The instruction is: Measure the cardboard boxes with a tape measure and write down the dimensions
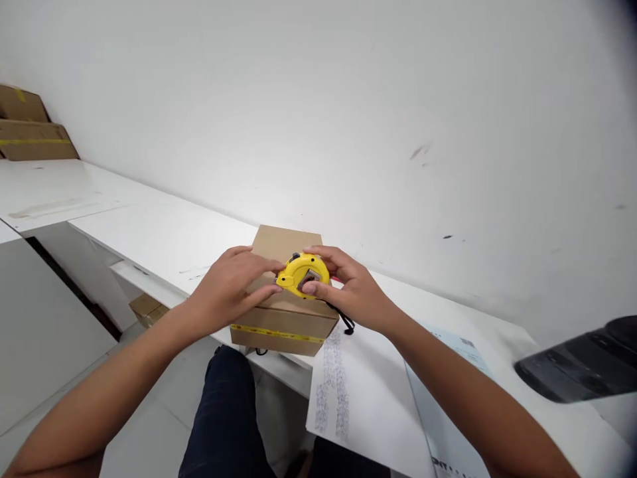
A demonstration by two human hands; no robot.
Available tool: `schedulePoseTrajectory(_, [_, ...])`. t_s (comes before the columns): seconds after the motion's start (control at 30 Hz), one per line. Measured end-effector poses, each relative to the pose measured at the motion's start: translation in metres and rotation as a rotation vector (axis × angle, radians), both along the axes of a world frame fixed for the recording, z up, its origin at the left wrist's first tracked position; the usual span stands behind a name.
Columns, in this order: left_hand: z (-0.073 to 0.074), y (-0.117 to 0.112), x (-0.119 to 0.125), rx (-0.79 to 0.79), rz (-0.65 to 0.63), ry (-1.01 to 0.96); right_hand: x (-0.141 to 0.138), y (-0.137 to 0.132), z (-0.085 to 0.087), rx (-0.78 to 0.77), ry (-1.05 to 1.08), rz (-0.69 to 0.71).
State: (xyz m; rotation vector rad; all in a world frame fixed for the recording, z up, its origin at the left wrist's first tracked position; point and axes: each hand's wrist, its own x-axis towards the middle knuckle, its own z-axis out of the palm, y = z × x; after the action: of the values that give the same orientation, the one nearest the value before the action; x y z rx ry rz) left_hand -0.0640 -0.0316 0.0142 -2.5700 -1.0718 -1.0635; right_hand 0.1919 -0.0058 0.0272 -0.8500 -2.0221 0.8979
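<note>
A yellow tape measure (304, 273) with a black button is held above a brown cardboard box (279, 325). My right hand (355, 285) is closed around its rounded back end, thumb across the face. At its front end, the thumb and index finger of my left hand (233, 285) pinch at the tape's mouth; the tape's end tab is mostly hidden there. A black wrist strap (346, 322) dangles from the tape measure under my right hand. Yellow tape runs along the near side of the box, which sits at the table's edge.
The white table (149, 216) runs along a white wall. Papers with handwriting (368, 378) and a pale blue sheet (448, 405) lie to the right. A black object (577, 365) stands at far right. More cardboard boxes (37, 139) are stacked at far left; another box (148, 309) is below the table.
</note>
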Motion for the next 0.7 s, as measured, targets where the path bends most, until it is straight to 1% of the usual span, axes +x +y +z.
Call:
schedulePoseTrajectory(0.07, [-0.003, -0.013, 0.006, 0.268, 0.008, 0.079, 0.0, -0.015, -0.002, -0.068, 0.035, 0.006])
schedulePoseTrajectory(0.1, [-0.005, -0.019, 0.008, 0.365, 0.009, 0.118, 0.002, -0.02, -0.004, -0.082, 0.034, 0.009])
schedulePoseTrajectory(0.13, [-0.005, -0.022, 0.008, 0.435, 0.013, 0.154, 0.004, -0.022, -0.005, -0.077, 0.019, 0.014])
schedulePoseTrajectory(0.2, [-0.005, -0.023, 0.002, 0.492, 0.049, 0.206, 0.015, -0.016, -0.009, -0.022, -0.018, 0.019])
schedulePoseTrajectory(0.27, [-0.004, -0.014, -0.015, 0.442, 0.149, 0.169, 0.031, -0.001, -0.015, 0.049, -0.034, -0.016])
schedulePoseTrajectory(0.33, [-0.007, 0.004, -0.041, 0.299, 0.279, 0.041, 0.051, 0.018, -0.024, 0.096, -0.042, -0.123])
schedulePoseTrajectory(0.37, [-0.011, 0.015, -0.055, 0.21, 0.322, -0.031, 0.06, 0.026, -0.03, 0.111, -0.062, -0.186])
schedulePoseTrajectory(0.43, [-0.023, 0.033, -0.082, 0.044, 0.351, -0.126, 0.076, 0.037, -0.04, 0.143, -0.122, -0.282])
schedulePoseTrajectory(0.5, [-0.035, 0.044, -0.101, -0.059, 0.368, -0.14, 0.083, 0.04, -0.047, 0.187, -0.175, -0.324])
schedulePoseTrajectory(0.53, [-0.04, 0.046, -0.105, -0.088, 0.369, -0.129, 0.084, 0.04, -0.049, 0.207, -0.197, -0.331])
schedulePoseTrajectory(0.6, [-0.045, 0.045, -0.104, -0.116, 0.338, -0.086, 0.084, 0.037, -0.047, 0.232, -0.237, -0.327])
schedulePoseTrajectory(0.7, [-0.042, 0.035, -0.085, -0.152, 0.244, -0.013, 0.085, 0.033, -0.041, 0.262, -0.303, -0.291])
